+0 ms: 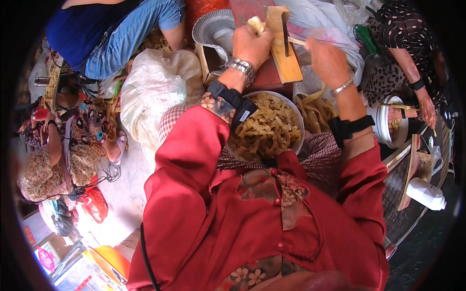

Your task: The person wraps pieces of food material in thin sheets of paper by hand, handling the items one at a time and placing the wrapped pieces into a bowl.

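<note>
My left hand is curled around a pale, cream-coloured piece that sticks out above the fingers; I cannot tell what it is. It rests beside a wooden board with a dark upright blade fixed on it. On the board's other side, my right hand, somewhat blurred, grips a thin pale strip that reaches to the blade. Below both hands, between my knees, a white bucket holds a heap of yellowish-brown peeled strips.
The board lies on a red bench. Left of it are a grey woven-pattern basin and a large white plastic sack. Longer brown strips hang right of my bucket. Other people sit on both sides; one at right reaches over another white bucket.
</note>
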The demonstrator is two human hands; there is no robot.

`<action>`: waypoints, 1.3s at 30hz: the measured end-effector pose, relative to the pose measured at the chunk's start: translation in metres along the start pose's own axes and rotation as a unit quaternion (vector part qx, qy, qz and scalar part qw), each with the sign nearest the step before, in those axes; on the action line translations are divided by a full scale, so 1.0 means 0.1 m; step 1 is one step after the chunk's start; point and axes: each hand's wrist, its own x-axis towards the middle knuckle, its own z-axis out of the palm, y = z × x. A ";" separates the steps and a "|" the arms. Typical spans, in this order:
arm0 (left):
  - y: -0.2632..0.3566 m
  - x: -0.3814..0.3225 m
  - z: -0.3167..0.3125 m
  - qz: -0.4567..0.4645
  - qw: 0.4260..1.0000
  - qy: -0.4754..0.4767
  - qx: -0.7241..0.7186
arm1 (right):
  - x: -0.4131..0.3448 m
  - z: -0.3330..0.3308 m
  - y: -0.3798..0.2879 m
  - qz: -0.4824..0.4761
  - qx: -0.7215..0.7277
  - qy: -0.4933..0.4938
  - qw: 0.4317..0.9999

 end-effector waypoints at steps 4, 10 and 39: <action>0.32 -0.36 -0.23 -0.090 0.986 -0.136 0.018 | -0.36 -0.06 -0.04 0.090 0.172 -0.005 0.981; 0.23 -1.27 -0.43 -0.236 0.910 -0.339 -0.040 | -0.71 -0.63 -0.86 0.041 0.380 0.032 0.924; 1.06 -2.07 -0.76 0.334 0.880 -0.124 0.313 | -1.27 -0.64 -1.65 0.031 0.665 0.034 0.746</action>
